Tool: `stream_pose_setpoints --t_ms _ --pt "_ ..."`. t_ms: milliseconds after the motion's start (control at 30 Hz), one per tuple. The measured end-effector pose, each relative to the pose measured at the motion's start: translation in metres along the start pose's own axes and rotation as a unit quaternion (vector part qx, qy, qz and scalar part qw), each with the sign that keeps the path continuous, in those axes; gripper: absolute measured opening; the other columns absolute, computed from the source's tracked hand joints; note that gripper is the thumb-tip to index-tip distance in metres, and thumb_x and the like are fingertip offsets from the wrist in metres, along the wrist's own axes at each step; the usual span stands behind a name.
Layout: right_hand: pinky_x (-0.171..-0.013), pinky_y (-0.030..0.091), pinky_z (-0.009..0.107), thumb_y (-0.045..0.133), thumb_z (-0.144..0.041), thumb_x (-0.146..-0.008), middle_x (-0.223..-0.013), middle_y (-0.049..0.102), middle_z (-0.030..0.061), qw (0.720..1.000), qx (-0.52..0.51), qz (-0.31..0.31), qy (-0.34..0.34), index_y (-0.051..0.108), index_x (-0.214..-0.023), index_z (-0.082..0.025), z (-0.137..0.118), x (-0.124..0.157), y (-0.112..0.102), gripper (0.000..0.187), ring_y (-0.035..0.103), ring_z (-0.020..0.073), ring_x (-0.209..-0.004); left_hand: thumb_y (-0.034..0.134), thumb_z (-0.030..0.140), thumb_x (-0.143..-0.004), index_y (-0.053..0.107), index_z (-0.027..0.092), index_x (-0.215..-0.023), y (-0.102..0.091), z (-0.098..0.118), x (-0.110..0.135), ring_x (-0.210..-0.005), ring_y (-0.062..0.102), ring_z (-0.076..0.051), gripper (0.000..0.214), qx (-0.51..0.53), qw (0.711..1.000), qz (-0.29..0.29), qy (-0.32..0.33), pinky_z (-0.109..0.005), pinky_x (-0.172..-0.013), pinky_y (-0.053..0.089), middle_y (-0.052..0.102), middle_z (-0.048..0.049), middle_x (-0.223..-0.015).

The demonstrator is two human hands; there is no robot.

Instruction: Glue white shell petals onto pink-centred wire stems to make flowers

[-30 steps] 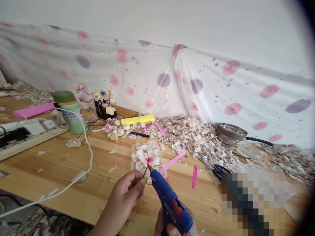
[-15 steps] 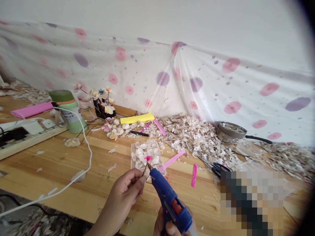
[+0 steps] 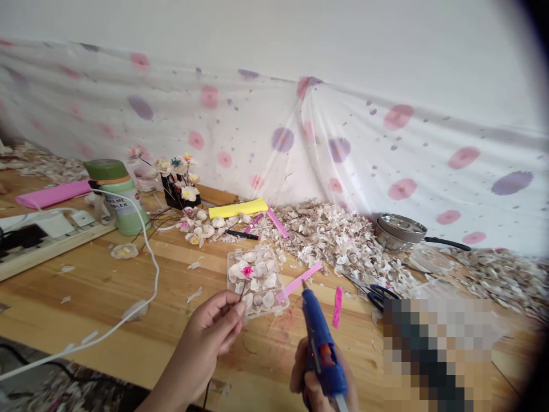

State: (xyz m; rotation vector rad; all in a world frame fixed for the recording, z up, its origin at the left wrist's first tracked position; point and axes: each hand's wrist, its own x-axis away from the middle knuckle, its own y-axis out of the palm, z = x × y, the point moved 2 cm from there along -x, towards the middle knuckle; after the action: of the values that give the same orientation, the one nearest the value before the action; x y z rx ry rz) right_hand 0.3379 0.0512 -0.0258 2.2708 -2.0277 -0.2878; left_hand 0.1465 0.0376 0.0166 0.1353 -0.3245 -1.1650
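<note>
L hand pinching thin stem, pt. hidden; R hand, cut off @ btm, gripping glue gun.

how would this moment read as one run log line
left hand: pinching thin stem, pink tip | right hand: holding blue glue gun, nozzle apart from stem | beyond: clear box of white pieces

Bench: striped light wood
Left: power strip, green tumbler, pink roll
Middle: clear plastic box
Back: yellow roll, black pen, wide heap of pale flakes
Right: bright pink strip; scissors, blades pointing toward the heap
</note>
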Motion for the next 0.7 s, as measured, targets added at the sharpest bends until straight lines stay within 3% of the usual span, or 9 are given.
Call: stream_pose_setpoints --t_ms 67,167,300,433,600,667,700 --pt "-0.048 0.041 0.025 0.073 -0.054 -0.069 -0.066 0.064 0.0007 0.99 0.118 0.063 -0.033 0.061 -0.085 -0.023 0.004 -0.007 -0.01 0.037 0.053 0.0147 -0.05 0.081 0.046 -0.062 0.063 0.017 -0.073 -0.003 0.004 -0.003 -0.045 0.029 -0.004 0.036 0.017 1.0 0.008 -0.006 -0.016 -0.04 0.018 0.049 0.0051 -0.053" --pt "-0.063 0.047 0.032 0.071 -0.043 -0.074 -0.079 0.067 0.0061 0.94 0.317 0.098 -0.077 0.059 -0.095 -0.022 0.016 -0.015 -0.021 0.032 0.063 0.0238 -0.068 0.084 0.046 -0.058 0.063 0.015 -0.072 -0.006 0.01 -0.007 -0.044 0.027 -0.003 0.039 0.035 0.999 0.013 -0.014 -0.015 -0.04 0.017 0.05 0.0054 -0.052" --pt "-0.069 0.048 0.035 0.059 -0.029 -0.083 -0.089 0.068 0.0096 0.849 0.517 0.052 -0.09 0.057 -0.101 -0.02 0.042 -0.015 -0.023 0.021 0.066 0.0282 -0.078 0.087 0.047 -0.05 0.064 0.015 -0.072 -0.009 0.015 -0.007 -0.045 0.031 -0.004 0.045 0.04 0.998 0.036 -0.022 -0.013 -0.038 0.016 0.051 0.005 -0.051" --pt "-0.074 0.051 0.035 0.057 -0.021 -0.083 -0.093 0.068 0.0095 0.784 0.609 0.011 -0.123 0.056 -0.106 -0.018 0.057 -0.011 -0.02 0.023 0.067 0.0271 -0.084 0.089 0.047 -0.046 0.065 0.015 -0.073 -0.013 0.017 -0.007 -0.047 0.033 -0.005 0.048 0.04 0.998 0.044 -0.03 -0.012 -0.038 0.018 0.052 0.004 -0.051" --pt "-0.073 0.052 0.039 0.068 -0.03 -0.078 -0.097 0.069 0.0117 0.752 0.624 -0.021 -0.21 0.061 -0.1 -0.021 0.041 -0.017 -0.025 0.026 0.065 0.031 -0.085 0.087 0.05 -0.05 0.065 0.014 -0.071 -0.014 0.015 -0.005 -0.042 0.026 -0.002 0.047 0.041 0.998 0.003 -0.042 -0.013 -0.038 0.015 0.05 0.0058 -0.049" --pt "-0.076 0.052 0.039 0.068 -0.033 -0.08 -0.099 0.069 0.0123 0.769 0.587 -0.047 -0.248 0.062 -0.103 -0.021 0.021 -0.02 -0.022 0.026 0.065 0.0311 -0.089 0.085 0.051 -0.054 0.064 0.014 -0.07 -0.012 0.011 -0.003 -0.041 0.024 -0.001 0.045 0.04 0.998 -0.021 -0.049 -0.013 -0.037 0.014 0.049 0.0064 -0.049" --pt "-0.078 0.052 0.038 0.066 -0.034 -0.083 -0.101 0.069 0.0121 0.792 0.553 -0.062 -0.253 0.062 -0.106 -0.021 0.009 -0.022 -0.018 0.026 0.065 0.03 -0.091 0.084 0.051 -0.056 0.065 0.014 -0.07 -0.01 0.008 -0.001 -0.041 0.023 -0.001 0.043 0.038 0.997 -0.033 -0.052 -0.014 -0.038 0.014 0.048 0.0066 -0.049"
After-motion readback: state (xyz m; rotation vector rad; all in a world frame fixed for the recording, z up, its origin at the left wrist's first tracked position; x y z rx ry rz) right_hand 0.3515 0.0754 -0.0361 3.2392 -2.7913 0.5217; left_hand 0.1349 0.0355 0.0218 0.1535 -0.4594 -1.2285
